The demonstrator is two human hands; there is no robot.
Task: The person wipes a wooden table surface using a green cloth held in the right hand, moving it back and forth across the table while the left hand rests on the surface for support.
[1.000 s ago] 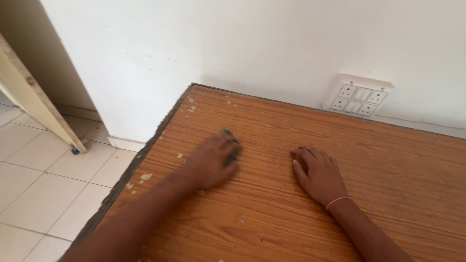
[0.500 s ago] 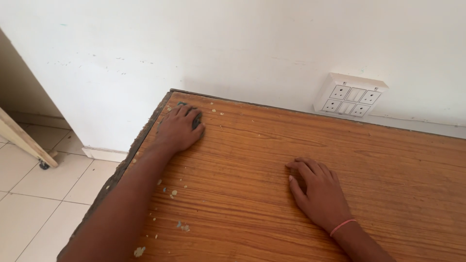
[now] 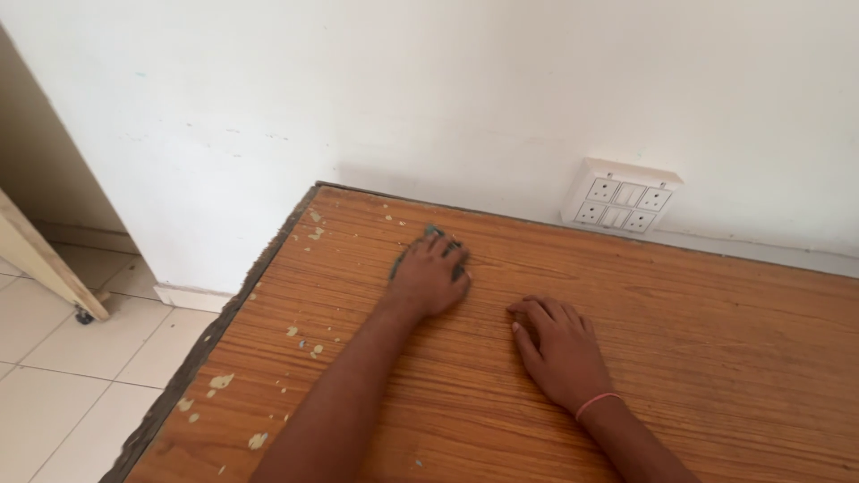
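Observation:
My left hand (image 3: 429, 275) presses a small dark green scrub pad (image 3: 436, 234) flat onto a brown wood-grain tabletop (image 3: 698, 340), near the wall; only the pad's edges show past the fingers. My right hand (image 3: 559, 349) lies palm down on the wood a little to the right and nearer me, fingers slightly spread, holding nothing. A thin pink band circles its wrist. Pale paint flecks (image 3: 309, 344) dot the wood along the left side.
A white switch and socket plate (image 3: 621, 197) sits on the white wall just above the table's far edge. The table's worn left edge (image 3: 192, 371) drops to a tiled floor (image 3: 54, 376). A wooden panel on a caster (image 3: 40, 259) leans at far left.
My left hand with the pad went from mid-table to the far left corner, then slid right along the wall side. The right hand stayed flat in place.

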